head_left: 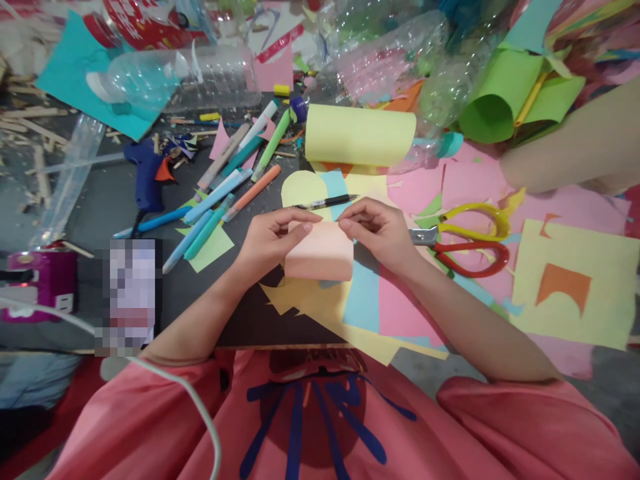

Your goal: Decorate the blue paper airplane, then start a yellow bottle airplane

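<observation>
Between my two hands is a small pale pink paper (pixel 320 257), its lower edge curving over. My left hand (pixel 275 237) pinches its upper left corner between thumb and fingers. At the upper right corner, my right hand (pixel 377 230) pinches the same paper. A black pen (pixel 327 202) lies just beyond my fingertips, across a rounded pale yellow paper (pixel 303 187). Right of my right hand are scissors (pixel 443 237) with one yellow and one red handle. Behind the pen lies a yellow paper roll (pixel 360 135).
Markers (pixel 253 193) and a blue glue gun (pixel 147 173) lie to the left, near a phone (pixel 133 287). Plastic bottles (pixel 185 77) and a green paper roll (pixel 500 97) stretch across the back. Another person's arm (pixel 575 143) reaches in from the right.
</observation>
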{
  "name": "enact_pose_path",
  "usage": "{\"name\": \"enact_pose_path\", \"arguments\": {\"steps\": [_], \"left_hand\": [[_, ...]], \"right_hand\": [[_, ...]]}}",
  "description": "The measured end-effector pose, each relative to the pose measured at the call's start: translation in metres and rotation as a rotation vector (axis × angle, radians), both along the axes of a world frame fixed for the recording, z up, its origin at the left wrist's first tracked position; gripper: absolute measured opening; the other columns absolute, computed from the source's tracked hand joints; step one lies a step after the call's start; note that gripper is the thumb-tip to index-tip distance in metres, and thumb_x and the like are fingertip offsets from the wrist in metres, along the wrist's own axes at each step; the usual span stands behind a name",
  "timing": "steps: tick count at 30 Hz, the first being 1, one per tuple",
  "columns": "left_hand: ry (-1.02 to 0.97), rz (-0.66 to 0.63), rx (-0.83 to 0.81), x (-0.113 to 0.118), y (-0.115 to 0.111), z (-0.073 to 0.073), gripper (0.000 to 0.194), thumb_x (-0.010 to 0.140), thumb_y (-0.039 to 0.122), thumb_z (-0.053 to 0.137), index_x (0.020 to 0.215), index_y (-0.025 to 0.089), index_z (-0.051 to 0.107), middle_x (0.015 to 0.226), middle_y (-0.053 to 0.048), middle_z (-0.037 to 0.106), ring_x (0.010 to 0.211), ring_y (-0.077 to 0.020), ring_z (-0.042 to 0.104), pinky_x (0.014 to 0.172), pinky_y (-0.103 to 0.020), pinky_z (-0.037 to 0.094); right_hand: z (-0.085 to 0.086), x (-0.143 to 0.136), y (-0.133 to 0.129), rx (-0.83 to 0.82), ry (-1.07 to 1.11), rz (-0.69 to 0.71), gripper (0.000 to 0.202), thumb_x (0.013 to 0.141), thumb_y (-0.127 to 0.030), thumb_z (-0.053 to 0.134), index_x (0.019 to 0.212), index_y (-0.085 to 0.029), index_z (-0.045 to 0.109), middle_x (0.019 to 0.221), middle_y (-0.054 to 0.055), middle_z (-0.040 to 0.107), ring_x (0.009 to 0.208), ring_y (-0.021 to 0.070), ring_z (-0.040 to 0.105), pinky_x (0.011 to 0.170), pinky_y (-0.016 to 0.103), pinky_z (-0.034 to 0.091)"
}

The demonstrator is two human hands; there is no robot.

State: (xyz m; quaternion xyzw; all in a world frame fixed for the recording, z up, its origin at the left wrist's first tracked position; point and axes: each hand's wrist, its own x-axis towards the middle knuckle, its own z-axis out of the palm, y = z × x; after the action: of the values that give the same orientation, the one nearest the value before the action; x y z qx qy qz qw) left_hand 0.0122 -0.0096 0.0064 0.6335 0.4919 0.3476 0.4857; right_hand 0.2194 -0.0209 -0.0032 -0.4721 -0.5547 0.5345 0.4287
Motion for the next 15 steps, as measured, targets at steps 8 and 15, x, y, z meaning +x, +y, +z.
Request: {"name": "enact_pose_path", "arguments": {"steps": [8, 15], "left_hand": [[0.015, -0.177, -0.054, 0.0007, -0.004, 0.006, 0.019, 0.084, 0.032, 0.066, 0.088, 0.021, 0.081, 0.073, 0.0, 0.072, 0.047, -0.0068, 0.035, 0.045, -0.025, 0.027], [-0.06, -0.139, -0.157, 0.0037, -0.0048, 0.0005, 0.027, 0.078, 0.031, 0.069, 0.104, 0.021, 0.068, 0.06, 0.005, 0.06, 0.048, -0.0089, 0.048, 0.046, -0.021, 0.033]], "right_hand": [[0.003, 0.001, -0.0003, 0.126, -0.138, 0.174, 0.011, 0.082, -0.029, 0.068, 0.074, -0.022, 0.066, 0.072, 0.0, 0.066, 0.066, 0.0147, 0.056, 0.061, 0.029, 0.042], [0.0019, 0.0013, 0.0009, 0.049, -0.104, 0.141, 0.018, 0.082, -0.032, 0.069, 0.069, -0.021, 0.063, 0.066, -0.001, 0.06, 0.062, 0.0133, 0.05, 0.059, 0.029, 0.039]]}}
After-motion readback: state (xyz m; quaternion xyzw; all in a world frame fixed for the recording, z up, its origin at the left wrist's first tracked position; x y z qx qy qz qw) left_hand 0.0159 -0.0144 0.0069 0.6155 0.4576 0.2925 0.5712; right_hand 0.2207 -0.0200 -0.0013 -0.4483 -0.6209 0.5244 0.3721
